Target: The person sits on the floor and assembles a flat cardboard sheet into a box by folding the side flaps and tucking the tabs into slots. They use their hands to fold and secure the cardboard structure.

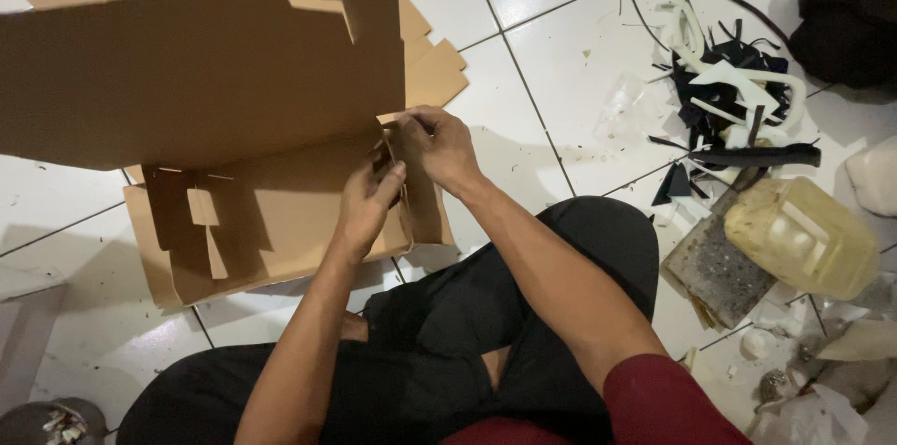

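Note:
A flat-cut brown cardboard box (196, 81) stands partly folded on the white tiled floor in front of me, its big lid panel raised at the upper left and its base panel (271, 230) lying below. My left hand (367, 205) pinches the right side flap of the box near the corner. My right hand (439, 146) grips the top of that same flap (425, 202) from the right, fingers curled over its edge. Both hands meet at the box's right corner. I sit cross-legged in black trousers.
More flat cardboard (434, 67) lies under the box. To the right are a pile of black and white scraps (738, 99), a yellowish plastic jug (804, 235) on a grey slab (715, 272), a dark bag (850, 15) and crumpled plastic (822, 380).

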